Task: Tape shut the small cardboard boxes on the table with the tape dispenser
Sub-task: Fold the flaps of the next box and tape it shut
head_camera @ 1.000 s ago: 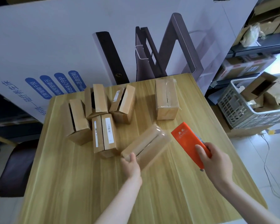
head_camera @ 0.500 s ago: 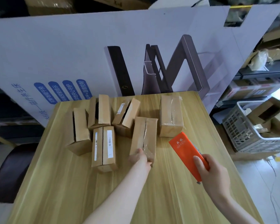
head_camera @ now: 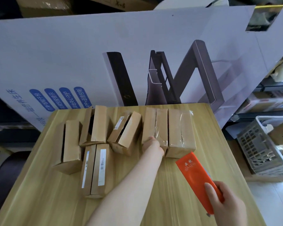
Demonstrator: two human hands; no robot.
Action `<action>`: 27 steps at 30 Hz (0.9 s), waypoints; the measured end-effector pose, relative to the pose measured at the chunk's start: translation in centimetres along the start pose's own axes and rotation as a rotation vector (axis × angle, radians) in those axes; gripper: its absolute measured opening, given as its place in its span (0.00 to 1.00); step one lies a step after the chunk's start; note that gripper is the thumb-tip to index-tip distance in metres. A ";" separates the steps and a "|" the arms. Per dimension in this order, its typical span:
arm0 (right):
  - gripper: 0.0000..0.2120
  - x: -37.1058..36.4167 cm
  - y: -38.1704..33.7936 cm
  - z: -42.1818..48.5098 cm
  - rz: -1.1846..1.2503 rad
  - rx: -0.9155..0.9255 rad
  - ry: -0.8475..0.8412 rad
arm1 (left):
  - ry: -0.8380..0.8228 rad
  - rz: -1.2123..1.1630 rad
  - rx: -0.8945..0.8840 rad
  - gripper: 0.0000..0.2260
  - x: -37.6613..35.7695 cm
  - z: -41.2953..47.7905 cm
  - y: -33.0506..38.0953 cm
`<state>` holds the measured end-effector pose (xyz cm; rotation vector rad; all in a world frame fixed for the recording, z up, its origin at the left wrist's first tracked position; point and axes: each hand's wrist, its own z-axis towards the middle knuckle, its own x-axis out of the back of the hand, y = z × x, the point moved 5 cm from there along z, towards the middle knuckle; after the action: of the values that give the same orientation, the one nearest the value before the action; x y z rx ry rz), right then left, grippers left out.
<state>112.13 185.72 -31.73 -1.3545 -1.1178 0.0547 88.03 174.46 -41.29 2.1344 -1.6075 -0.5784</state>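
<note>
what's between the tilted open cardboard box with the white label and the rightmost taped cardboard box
One taped brown cardboard box, its near end held by the left hand, in the head view.

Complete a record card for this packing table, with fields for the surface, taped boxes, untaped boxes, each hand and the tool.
Surface: wooden table
Taped boxes: two, side by side at the far right; inner taped box, outer taped box
Untaped boxes: four, to their left
Left hand: on the inner taped box's near end
Right hand: grips the tool
Tool: orange tape dispenser
</note>
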 end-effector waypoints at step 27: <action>0.07 -1.2 -2.9 -1.6 0.056 0.004 -0.061 | 0.293 1.557 -0.638 0.32 12.7 -0.6 3.9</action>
<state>110.89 182.95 -29.89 -1.3879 -1.1302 0.1399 88.47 161.31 -39.73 0.1795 -1.9271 -0.1414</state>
